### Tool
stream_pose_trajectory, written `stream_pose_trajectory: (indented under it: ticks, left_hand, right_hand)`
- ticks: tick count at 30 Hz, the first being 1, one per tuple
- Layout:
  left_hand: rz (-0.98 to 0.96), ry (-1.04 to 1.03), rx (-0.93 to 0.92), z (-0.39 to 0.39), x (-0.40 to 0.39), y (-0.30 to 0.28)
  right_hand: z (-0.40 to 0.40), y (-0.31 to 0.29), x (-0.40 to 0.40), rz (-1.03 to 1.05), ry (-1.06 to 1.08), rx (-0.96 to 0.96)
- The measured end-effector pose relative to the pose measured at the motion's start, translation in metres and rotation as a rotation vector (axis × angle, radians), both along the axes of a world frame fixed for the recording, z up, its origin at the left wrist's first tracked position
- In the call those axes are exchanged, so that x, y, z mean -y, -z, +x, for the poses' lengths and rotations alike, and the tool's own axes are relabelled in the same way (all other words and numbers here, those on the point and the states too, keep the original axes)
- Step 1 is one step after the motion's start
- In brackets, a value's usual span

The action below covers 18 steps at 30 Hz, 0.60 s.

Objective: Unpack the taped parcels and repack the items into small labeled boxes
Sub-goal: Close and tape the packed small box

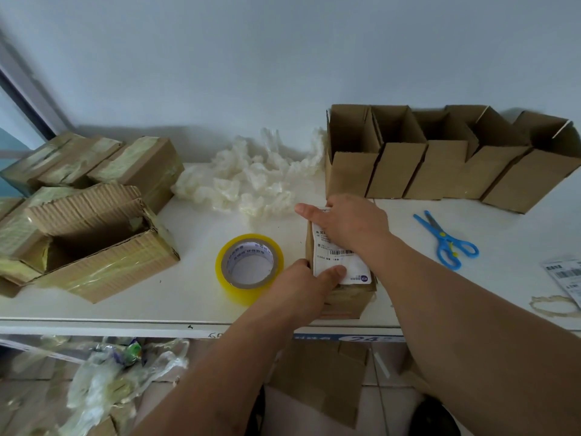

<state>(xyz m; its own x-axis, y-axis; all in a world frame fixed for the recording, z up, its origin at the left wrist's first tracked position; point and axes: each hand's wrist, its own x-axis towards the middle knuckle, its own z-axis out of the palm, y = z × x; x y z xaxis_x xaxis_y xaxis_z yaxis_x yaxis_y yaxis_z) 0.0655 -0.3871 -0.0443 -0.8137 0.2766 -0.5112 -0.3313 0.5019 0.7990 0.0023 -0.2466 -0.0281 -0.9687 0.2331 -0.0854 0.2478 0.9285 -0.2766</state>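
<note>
A small brown box point(345, 302) stands near the table's front edge with a white shipping label point(344, 267) on its top. My left hand point(301, 286) grips the box's near left side, thumb lying on the label's near edge. My right hand point(349, 226) presses flat on the label's far half, thumb stretched left. An opened taped parcel point(94, 247) sits at the left, flaps up, and several taped parcels point(138, 165) lie behind it. A row of open small boxes point(440, 165) stands at the back right.
A roll of clear yellowish tape point(248, 267) lies just left of the box. Blue scissors point(446, 240) lie to the right, more label sheets point(566, 278) at the right edge. Crumpled plastic wrap point(251, 180) is heaped at the back. Plastic scraps point(110, 382) and cardboard point(320, 379) litter the floor.
</note>
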Motion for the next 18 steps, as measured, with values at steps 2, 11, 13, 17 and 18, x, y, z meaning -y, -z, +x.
stream_pose_trajectory:
  ticks: [2,11,13,17,18]
  left_hand:
    - [0.015,-0.009,0.008,0.000,-0.001,0.001]
    - [0.118,-0.061,0.088,0.001,0.001,-0.005]
    - [0.131,-0.066,0.087,0.002,0.001,-0.006]
    - [0.142,-0.069,0.057,0.003,0.002,-0.002]
    - [0.136,-0.066,0.042,0.004,0.002,-0.002]
  right_hand:
    - [0.000,0.000,0.000,-0.035,0.014,-0.002]
    - [0.019,-0.003,-0.012,-0.486,0.104,-0.146]
    - [0.031,-0.001,-0.017,-0.611,0.196,-0.146]
    - [0.057,0.006,-0.021,-0.864,0.374,-0.036]
    - [0.062,0.010,-0.020,-0.904,0.415,0.011]
